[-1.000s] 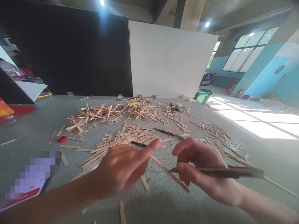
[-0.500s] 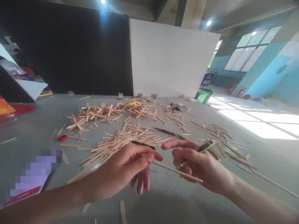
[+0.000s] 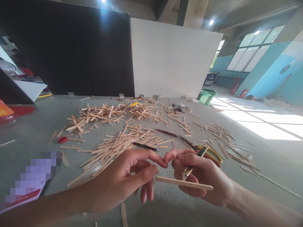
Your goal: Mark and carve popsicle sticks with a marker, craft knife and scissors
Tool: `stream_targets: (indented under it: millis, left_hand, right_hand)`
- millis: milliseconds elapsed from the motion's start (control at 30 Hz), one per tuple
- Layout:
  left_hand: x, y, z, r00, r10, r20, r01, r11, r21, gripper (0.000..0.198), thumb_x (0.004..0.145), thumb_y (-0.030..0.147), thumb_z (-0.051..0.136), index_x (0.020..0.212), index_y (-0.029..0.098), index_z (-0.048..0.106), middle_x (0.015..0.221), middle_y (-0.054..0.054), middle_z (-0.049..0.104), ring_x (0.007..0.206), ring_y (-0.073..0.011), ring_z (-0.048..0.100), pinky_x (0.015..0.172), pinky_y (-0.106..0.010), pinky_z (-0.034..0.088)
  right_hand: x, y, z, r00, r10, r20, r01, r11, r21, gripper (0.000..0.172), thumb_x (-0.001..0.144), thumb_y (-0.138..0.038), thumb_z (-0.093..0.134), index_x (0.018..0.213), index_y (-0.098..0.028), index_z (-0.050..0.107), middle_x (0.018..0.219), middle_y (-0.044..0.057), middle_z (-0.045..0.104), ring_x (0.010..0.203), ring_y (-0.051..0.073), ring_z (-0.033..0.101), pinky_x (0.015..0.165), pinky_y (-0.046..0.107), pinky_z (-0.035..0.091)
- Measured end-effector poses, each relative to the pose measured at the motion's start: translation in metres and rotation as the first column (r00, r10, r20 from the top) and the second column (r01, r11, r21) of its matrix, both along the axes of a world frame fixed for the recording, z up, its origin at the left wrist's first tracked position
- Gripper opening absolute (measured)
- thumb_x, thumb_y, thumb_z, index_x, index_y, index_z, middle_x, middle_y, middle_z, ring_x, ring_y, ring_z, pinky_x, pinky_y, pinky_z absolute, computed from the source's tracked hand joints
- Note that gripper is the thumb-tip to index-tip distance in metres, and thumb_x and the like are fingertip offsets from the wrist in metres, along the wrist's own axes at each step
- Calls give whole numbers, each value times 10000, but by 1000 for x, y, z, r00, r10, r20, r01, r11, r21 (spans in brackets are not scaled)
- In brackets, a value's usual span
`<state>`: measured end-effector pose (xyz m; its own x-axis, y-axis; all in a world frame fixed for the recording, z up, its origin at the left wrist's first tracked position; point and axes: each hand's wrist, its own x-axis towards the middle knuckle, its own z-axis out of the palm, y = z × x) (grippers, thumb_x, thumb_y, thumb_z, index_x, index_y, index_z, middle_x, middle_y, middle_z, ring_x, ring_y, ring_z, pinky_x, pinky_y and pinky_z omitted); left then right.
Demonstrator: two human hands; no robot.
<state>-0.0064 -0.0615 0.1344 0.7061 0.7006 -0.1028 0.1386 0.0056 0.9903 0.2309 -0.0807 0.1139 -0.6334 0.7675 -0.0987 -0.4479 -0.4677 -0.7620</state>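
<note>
Between thumb and fingers, my left hand (image 3: 136, 176) pinches one end of a wooden craft stick (image 3: 187, 183), which points right and passes in front of my right fingers. My right hand (image 3: 199, 171) is closed around a utility knife (image 3: 202, 152), its blade angled down toward the stick. The two index fingertips meet or nearly meet above the stick. Just behind my right hand lie scissors (image 3: 214, 153) with yellow and red handles, partly hidden by it. Beyond my left hand rests a black pen (image 3: 145, 146) by a heap of craft sticks (image 3: 118, 145).
More craft sticks (image 3: 104, 113) pile up at the back, with a yellow object (image 3: 134, 104) among them. A dark red pen (image 3: 167, 132) lies mid-table. At left are a red ring (image 3: 62, 139) and a blurred-out purple item (image 3: 33, 179). Black and white panels (image 3: 175, 56) stand behind.
The stick has turned to lie flatter and shows its broad face. My right hand has tilted the knife so its blade shows, and the index fingertips have come together. More of the scissors shows.
</note>
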Motion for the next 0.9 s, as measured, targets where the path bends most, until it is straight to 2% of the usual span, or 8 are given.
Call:
stream_targets:
  millis: [233, 300, 367, 467, 567, 667, 800, 900]
  left_hand:
    - [3, 2, 1, 1000, 2, 19, -1, 999, -46, 485, 1036, 622, 494, 1107, 177, 673, 605, -4, 675, 546, -139, 629, 539, -224, 431]
    - [3, 3, 0, 999, -47, -7, 46, 995, -90, 577, 1040, 664, 416, 1039, 156, 689, 581, -15, 661, 516, -134, 593, 526, -226, 419]
    - [3, 4, -1, 990, -137, -25, 130, 975, -178, 634, 1036, 684, 369, 947, 146, 692, 536, -14, 627, 473, -125, 537, 511, -226, 410]
    - [4, 4, -2, 979, -203, -24, 187, 934, -306, 550, 1044, 629, 384, 885, 171, 646, 491, 15, 582, 427, -112, 494, 497, -216, 384]
    - [4, 4, -4, 986, -150, -76, 118, 939, -324, 427, 1036, 568, 449, 866, 202, 589, 490, 45, 563, 423, -108, 502, 481, -209, 355]
    - [2, 7, -6, 980, -97, -173, 55, 972, -229, 434, 1022, 577, 489, 834, 200, 591, 505, 52, 545, 453, -106, 508, 477, -208, 335]
    - [-2, 15, -7, 969, -20, -247, -1, 996, -86, 454, 1037, 593, 469, 891, 193, 628, 530, 63, 529, 481, -100, 475, 507, -209, 338]
    - [-4, 22, -3, 961, 41, -274, -34, 999, 31, 469, 1031, 597, 480, 883, 184, 646, 526, 69, 501, 489, -100, 458, 527, -217, 356]
  right_hand:
    - [1, 1, -3, 997, -35, 66, 35, 999, -2, 264, 915, -391, 716, 1095, -200, 749, 507, -83, 487, 377, 52, 322, 364, 145, 278]
    - [1, 1, -5, 990, -83, 116, 75, 995, 66, 253, 938, -383, 710, 1124, -211, 725, 549, -80, 514, 397, 51, 362, 378, 141, 297]
    - [0, 1, -7, 975, -144, 168, 104, 969, 226, 235, 977, -385, 688, 1129, -206, 690, 586, -78, 535, 425, 53, 401, 410, 147, 332]
    - [0, 2, -10, 938, -250, 239, 106, 866, 489, 207, 969, -366, 716, 1028, -179, 652, 614, -67, 559, 465, 58, 412, 446, 173, 335]
    - [2, 0, -9, 877, -357, 321, 67, 754, 654, 195, 882, -292, 811, 889, -168, 662, 618, -50, 573, 517, 74, 437, 469, 198, 317]
    - [7, -1, -2, 814, -429, 392, -16, 657, 754, 144, 863, -261, 819, 866, -162, 713, 617, -35, 591, 551, 93, 493, 499, 218, 361]
    - [18, 4, 10, 804, -398, 442, -145, 590, 794, 180, 942, -250, 712, 1097, -161, 732, 713, 11, 686, 609, 120, 602, 561, 236, 480]
    - [28, 10, 20, 767, -491, 413, -148, 491, 858, 193, 947, -219, 693, 1127, -164, 735, 662, -5, 680, 554, 104, 589, 534, 218, 478]
